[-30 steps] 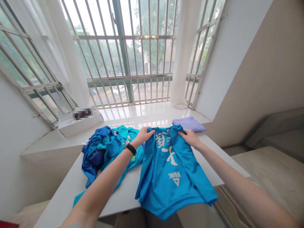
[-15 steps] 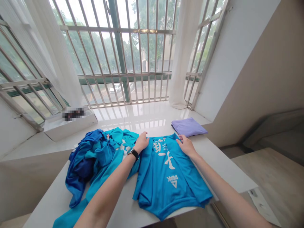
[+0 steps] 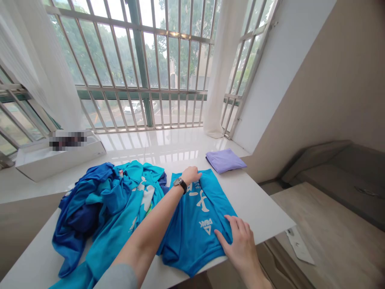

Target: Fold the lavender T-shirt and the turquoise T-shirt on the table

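A blue T-shirt [image 3: 197,224] with white lettering and a PEAK logo lies on the white table, its sides folded inward. My left hand [image 3: 191,175], with a watch on the wrist, is at the shirt's far edge, its fingers closed together against the fabric. At the near right edge of the shirt, my right hand [image 3: 240,241] touches the cloth with thumb and fingers apart. Left of the shirt is a crumpled heap of blue and turquoise clothes [image 3: 105,196], partly behind my left forearm.
A folded purple garment [image 3: 226,160] lies at the back right of the white table [image 3: 264,204]. On the windowsill at the left is a white box [image 3: 60,158] with a blurred-out item on top. Window bars [image 3: 168,72] and white curtains [image 3: 219,80] stand behind.
My right hand has moved from the shirt's far right corner down to its near right edge. My left hand has shifted right along the far edge. The view has turned slightly right.
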Demonstrator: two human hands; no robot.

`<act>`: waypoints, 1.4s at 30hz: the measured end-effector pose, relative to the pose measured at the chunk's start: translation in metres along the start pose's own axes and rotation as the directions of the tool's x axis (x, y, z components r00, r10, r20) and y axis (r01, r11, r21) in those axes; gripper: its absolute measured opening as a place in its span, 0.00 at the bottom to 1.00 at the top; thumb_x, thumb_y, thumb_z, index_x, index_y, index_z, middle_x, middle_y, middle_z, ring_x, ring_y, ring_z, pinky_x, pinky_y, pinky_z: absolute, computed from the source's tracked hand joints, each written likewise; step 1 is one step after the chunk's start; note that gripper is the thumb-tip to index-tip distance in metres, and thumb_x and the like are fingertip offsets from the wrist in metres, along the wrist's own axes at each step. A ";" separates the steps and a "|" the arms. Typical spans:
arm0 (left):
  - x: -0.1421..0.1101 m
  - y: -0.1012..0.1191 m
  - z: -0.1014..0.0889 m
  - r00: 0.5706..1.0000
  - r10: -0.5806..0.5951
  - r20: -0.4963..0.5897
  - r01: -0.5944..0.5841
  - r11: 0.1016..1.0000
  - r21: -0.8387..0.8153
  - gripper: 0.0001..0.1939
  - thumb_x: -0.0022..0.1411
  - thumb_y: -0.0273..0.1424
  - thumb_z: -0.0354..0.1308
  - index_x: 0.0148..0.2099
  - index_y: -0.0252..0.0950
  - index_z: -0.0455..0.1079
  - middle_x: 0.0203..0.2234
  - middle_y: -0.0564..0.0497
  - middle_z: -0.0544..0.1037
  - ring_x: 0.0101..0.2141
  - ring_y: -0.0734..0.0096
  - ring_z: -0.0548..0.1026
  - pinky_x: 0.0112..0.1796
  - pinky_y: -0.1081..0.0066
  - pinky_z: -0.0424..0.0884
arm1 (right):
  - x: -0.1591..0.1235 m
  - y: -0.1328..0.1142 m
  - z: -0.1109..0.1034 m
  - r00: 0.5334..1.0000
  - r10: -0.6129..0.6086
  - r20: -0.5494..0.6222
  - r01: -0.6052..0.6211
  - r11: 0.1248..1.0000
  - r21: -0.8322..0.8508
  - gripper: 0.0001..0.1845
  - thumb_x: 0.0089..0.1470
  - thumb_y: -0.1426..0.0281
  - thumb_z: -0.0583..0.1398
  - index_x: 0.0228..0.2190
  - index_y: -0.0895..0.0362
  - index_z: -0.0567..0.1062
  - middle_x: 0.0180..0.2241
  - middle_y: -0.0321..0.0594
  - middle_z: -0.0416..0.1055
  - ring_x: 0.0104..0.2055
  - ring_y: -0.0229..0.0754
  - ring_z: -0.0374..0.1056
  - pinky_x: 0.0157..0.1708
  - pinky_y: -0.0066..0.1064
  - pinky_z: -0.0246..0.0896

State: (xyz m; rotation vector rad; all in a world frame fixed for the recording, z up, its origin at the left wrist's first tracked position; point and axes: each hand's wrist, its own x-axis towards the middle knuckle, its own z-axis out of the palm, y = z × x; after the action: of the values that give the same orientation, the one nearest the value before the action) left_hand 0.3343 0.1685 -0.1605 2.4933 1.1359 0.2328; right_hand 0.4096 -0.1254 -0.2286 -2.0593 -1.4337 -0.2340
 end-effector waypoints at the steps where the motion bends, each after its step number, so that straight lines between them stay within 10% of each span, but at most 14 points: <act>1: 0.003 0.002 0.003 1.000 0.001 0.009 -0.001 1.000 0.004 0.16 0.63 0.38 0.54 0.42 0.32 0.77 0.40 0.37 0.81 0.43 0.54 0.78 0.40 0.67 0.71 | -0.001 0.002 0.001 1.000 0.000 0.004 0.000 1.000 -0.011 0.23 0.55 0.52 0.60 0.48 0.50 0.71 0.44 0.48 0.74 0.45 0.58 0.70 0.41 0.51 0.68; 10: 0.011 0.002 0.020 0.996 0.084 0.025 -0.084 0.996 0.009 0.21 0.59 0.39 0.59 0.52 0.36 0.71 0.48 0.40 0.75 0.46 0.56 0.76 0.43 0.67 0.70 | 0.006 0.007 -0.008 0.999 -0.006 0.034 0.007 1.000 -0.025 0.13 0.63 0.60 0.54 0.42 0.50 0.75 0.41 0.45 0.76 0.43 0.51 0.73 0.41 0.43 0.72; 25: 0.018 -0.001 0.022 0.989 0.147 -0.018 -0.147 0.960 -0.238 0.11 0.64 0.37 0.53 0.39 0.35 0.70 0.38 0.44 0.78 0.41 0.60 0.76 0.39 0.68 0.70 | 0.022 0.014 -0.030 0.996 0.081 0.033 -0.085 0.985 0.148 0.10 0.62 0.62 0.57 0.37 0.52 0.77 0.37 0.41 0.76 0.39 0.45 0.74 0.40 0.34 0.71; 32: 0.018 -0.001 0.015 0.994 0.102 -0.032 -0.106 0.892 -0.439 0.12 0.66 0.37 0.50 0.38 0.34 0.67 0.27 0.52 0.75 0.26 0.72 0.74 0.25 0.76 0.67 | 0.030 -0.004 -0.049 0.997 -0.069 -0.036 0.074 0.977 0.202 0.08 0.61 0.68 0.59 0.42 0.52 0.75 0.36 0.41 0.75 0.38 0.43 0.72 0.39 0.33 0.69; 42: 0.012 -0.012 0.004 0.999 0.048 -0.022 -0.052 0.956 -0.289 0.11 0.57 0.27 0.57 0.44 0.33 0.69 0.35 0.44 0.78 0.35 0.62 0.76 0.34 0.70 0.70 | 0.015 -0.027 -0.021 0.969 -0.223 0.111 0.196 0.958 0.209 0.09 0.64 0.71 0.56 0.45 0.54 0.73 0.32 0.39 0.74 0.32 0.40 0.73 0.33 0.30 0.71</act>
State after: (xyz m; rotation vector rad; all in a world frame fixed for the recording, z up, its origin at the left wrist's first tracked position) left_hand 0.3349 0.1840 -0.1694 2.2643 0.9669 0.4022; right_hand 0.3949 -0.1196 -0.1945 -1.7921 -1.6882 -0.0377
